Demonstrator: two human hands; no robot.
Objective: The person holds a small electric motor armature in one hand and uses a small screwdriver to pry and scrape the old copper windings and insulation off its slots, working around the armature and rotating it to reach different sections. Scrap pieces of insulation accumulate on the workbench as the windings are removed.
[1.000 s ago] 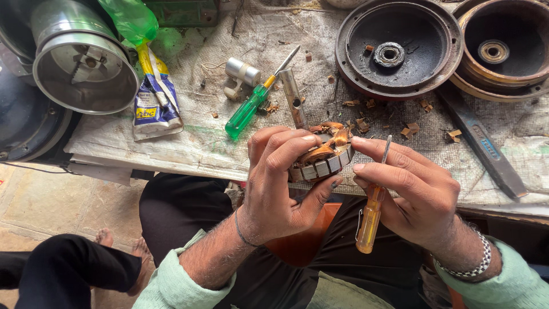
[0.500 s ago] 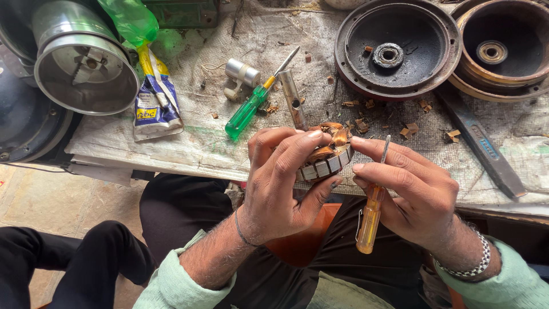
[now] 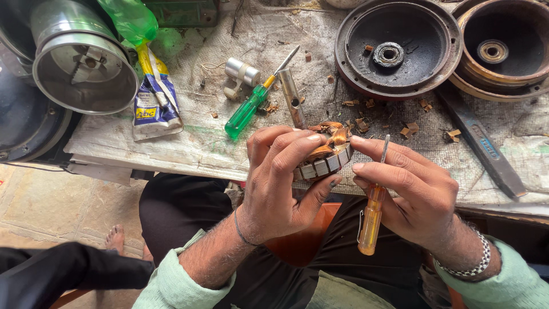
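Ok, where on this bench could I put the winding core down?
Barest cloth lies near the front edge, between the glue pouch and the green screwdriver. Right of the metal tube, below the dark round housing, it is littered with chips, beside the flat blue tool.

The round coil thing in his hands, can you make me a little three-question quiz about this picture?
1. True or false: the left hand holds the round motor core.
2. What colour is the handle of the screwdriver in the right hand: A green, B amber, C black?
3. What lies on the bench beside the small metal tube?

Key: 1 true. 2 B. 3 the green screwdriver.
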